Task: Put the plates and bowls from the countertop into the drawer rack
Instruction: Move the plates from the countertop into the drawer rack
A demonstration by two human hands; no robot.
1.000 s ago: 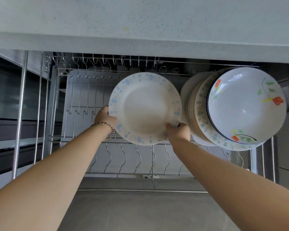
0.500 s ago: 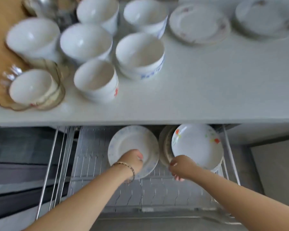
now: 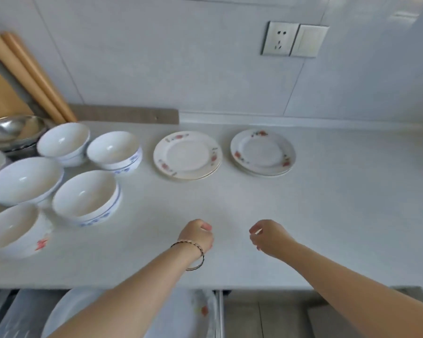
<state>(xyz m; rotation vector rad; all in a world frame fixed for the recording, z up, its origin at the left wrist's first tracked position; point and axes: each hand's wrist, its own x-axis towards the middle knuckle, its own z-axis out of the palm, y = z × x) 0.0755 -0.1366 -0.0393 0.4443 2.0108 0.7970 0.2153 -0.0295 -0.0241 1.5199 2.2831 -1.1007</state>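
Note:
Two small stacks of floral plates rest at the back of the white countertop [image 3: 340, 215]: a left stack [image 3: 187, 154] and a right stack [image 3: 263, 152]. Several white bowls cluster at the left, among them a blue-patterned bowl [image 3: 86, 197] and one with a red mark [image 3: 15, 230]. My left hand [image 3: 198, 234], with a bracelet on the wrist, and my right hand [image 3: 266, 236] hover over the counter's front part, both empty with fingers loosely curled. Below the counter edge, plates standing in the drawer rack [image 3: 200, 311] show behind my left forearm.
A metal bowl [image 3: 12, 130] sits at the far left by wooden boards [image 3: 34, 76] leaning on the tiled wall. A wall socket [image 3: 294, 40] is up at the back. Bare counter stretches to the right of the plates.
I let go of the blue-speckled plate in the drawer rack. Both hands rose, empty, above the countertop, and my view lifted from the drawer to the counter and wall.

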